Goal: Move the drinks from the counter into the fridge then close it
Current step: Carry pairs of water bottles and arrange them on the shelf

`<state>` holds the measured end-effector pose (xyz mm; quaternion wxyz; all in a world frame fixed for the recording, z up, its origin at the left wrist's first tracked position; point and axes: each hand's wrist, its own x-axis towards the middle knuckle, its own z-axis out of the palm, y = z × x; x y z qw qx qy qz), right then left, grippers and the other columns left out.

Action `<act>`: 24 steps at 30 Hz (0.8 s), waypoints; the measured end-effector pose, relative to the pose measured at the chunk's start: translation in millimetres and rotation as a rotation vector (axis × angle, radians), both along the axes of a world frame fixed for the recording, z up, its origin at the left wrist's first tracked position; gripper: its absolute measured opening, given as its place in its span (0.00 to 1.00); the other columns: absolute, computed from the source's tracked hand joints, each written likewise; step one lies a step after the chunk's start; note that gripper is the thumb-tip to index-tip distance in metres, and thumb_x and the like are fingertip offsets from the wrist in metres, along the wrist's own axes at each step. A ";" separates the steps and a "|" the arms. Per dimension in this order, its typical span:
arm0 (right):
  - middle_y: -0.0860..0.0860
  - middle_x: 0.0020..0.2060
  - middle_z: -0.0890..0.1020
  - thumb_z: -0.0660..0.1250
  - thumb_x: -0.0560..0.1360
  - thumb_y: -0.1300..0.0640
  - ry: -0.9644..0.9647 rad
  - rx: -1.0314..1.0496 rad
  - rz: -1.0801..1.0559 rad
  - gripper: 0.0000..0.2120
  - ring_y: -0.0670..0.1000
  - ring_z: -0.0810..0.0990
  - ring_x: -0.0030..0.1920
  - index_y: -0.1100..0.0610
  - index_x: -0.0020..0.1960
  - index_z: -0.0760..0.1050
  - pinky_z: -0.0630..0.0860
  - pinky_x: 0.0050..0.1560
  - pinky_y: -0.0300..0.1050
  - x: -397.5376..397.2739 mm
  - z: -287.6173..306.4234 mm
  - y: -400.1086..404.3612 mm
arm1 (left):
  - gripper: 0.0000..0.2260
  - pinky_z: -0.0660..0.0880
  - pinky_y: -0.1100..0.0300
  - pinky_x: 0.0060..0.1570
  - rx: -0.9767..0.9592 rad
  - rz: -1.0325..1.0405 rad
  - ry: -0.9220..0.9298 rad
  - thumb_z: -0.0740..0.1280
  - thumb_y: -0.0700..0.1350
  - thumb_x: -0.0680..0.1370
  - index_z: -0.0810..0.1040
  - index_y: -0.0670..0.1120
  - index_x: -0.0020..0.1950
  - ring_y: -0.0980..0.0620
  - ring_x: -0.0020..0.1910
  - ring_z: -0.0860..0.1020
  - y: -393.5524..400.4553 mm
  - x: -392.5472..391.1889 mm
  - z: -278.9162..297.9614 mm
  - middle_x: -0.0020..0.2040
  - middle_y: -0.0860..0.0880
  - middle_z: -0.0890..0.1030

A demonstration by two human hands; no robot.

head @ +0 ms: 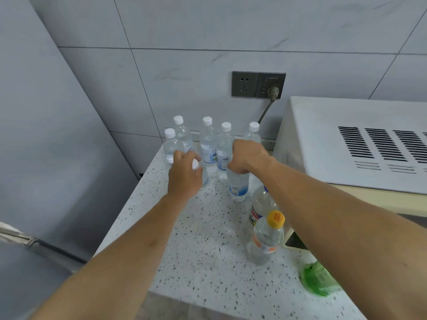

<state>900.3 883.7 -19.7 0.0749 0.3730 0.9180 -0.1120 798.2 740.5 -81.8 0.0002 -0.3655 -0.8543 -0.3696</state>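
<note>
Both hands reach over the speckled desk [203,245] to the water bottles. The left hand [183,174] has its fingers curled round the neck of a clear bottle [204,175], whose white cap shows between thumb and fingers; its grip looks closed on it, and the bottle's base sits on the desk or just above it, which I cannot tell. The right hand [248,155] wraps the top of a second bottle [238,183] with a blue-and-white label, grip closed tight round the neck, cap hidden under the palm.

Behind the hands five more white-capped bottles [208,140] stand upright in a loose row near the tiled wall. Nearer the camera, under the right forearm, stand a larger bottle with a dark label [260,204] and an orange-capped bottle [265,239], both upright. A green bottle [317,279] lies near the desk's front right.

The grey fridge [46,135] stands at the left, just beside the desk, its door shut. A white microwave [346,139] sits at the right, its cord plugged into a wall socket [258,84].
</note>
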 end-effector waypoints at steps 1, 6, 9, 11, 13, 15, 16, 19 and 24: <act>0.53 0.50 0.78 0.67 0.74 0.55 0.000 0.006 0.008 0.15 0.55 0.76 0.46 0.56 0.60 0.72 0.73 0.41 0.46 1.2 -0.4 -6.6 | 0.08 0.68 0.63 0.42 0.021 0.034 -0.048 0.70 0.40 0.77 0.78 0.47 0.55 0.50 0.44 0.74 -10.4 3.6 -2.8 0.54 0.50 0.69; 0.53 0.52 0.78 0.67 0.74 0.50 0.069 -0.011 -0.002 0.17 0.55 0.75 0.49 0.54 0.60 0.71 0.74 0.43 0.47 14.1 -4.8 -39.9 | 0.11 0.67 0.67 0.42 0.191 0.178 -0.179 0.69 0.38 0.76 0.80 0.49 0.55 0.61 0.39 0.72 -66.2 20.3 -6.4 0.55 0.51 0.71; 0.50 0.46 0.77 0.68 0.72 0.46 0.188 -0.059 -0.022 0.14 0.53 0.75 0.46 0.52 0.52 0.70 0.70 0.39 0.44 25.4 -13.2 -64.1 | 0.14 0.69 0.64 0.45 0.260 0.189 -0.181 0.70 0.38 0.74 0.81 0.51 0.58 0.58 0.41 0.74 -91.2 29.3 -0.2 0.54 0.52 0.73; 0.47 0.41 0.76 0.69 0.70 0.45 0.258 -0.115 -0.044 0.14 0.52 0.76 0.44 0.51 0.49 0.70 0.67 0.33 0.42 32.5 -19.4 -81.9 | 0.17 0.71 0.60 0.49 0.249 0.177 -0.200 0.71 0.38 0.74 0.80 0.50 0.61 0.53 0.48 0.76 -105.9 31.2 4.0 0.56 0.51 0.76; 0.45 0.37 0.75 0.70 0.69 0.45 0.324 -0.156 -0.064 0.14 0.51 0.77 0.42 0.51 0.47 0.72 0.67 0.31 0.41 39.3 -25.8 -99.1 | 0.19 0.74 0.57 0.50 0.238 0.153 -0.210 0.71 0.38 0.73 0.78 0.49 0.63 0.50 0.51 0.77 -121.3 32.5 5.8 0.58 0.50 0.79; 0.44 0.36 0.76 0.71 0.68 0.45 0.383 -0.179 -0.094 0.13 0.50 0.78 0.41 0.50 0.45 0.73 0.70 0.32 0.41 45.1 -30.6 -114.3 | 0.20 0.75 0.57 0.49 0.244 0.152 -0.218 0.72 0.39 0.73 0.77 0.50 0.64 0.49 0.50 0.78 -136.1 34.2 4.6 0.57 0.50 0.80; 0.44 0.36 0.76 0.71 0.68 0.45 0.412 -0.184 -0.111 0.12 0.50 0.78 0.41 0.50 0.43 0.73 0.70 0.32 0.41 48.0 -32.6 -121.2 | 0.21 0.74 0.58 0.48 0.249 0.159 -0.220 0.72 0.40 0.73 0.77 0.52 0.64 0.49 0.50 0.78 -142.0 35.6 2.6 0.57 0.51 0.80; 0.47 0.39 0.79 0.72 0.69 0.46 0.561 -0.204 -0.178 0.11 0.52 0.78 0.43 0.50 0.44 0.73 0.75 0.37 0.46 56.8 -44.8 -141.2 | 0.20 0.71 0.58 0.47 0.263 0.176 -0.178 0.73 0.44 0.73 0.76 0.53 0.64 0.48 0.54 0.76 -153.0 41.8 -8.8 0.52 0.56 0.79; 0.49 0.55 0.76 0.78 0.66 0.43 0.850 -0.314 -0.262 0.27 0.49 0.75 0.55 0.51 0.60 0.73 0.75 0.55 0.46 78.8 -88.6 -174.7 | 0.29 0.67 0.60 0.53 0.238 0.154 -0.304 0.76 0.54 0.71 0.68 0.56 0.68 0.57 0.60 0.71 -160.4 49.6 -43.9 0.61 0.61 0.71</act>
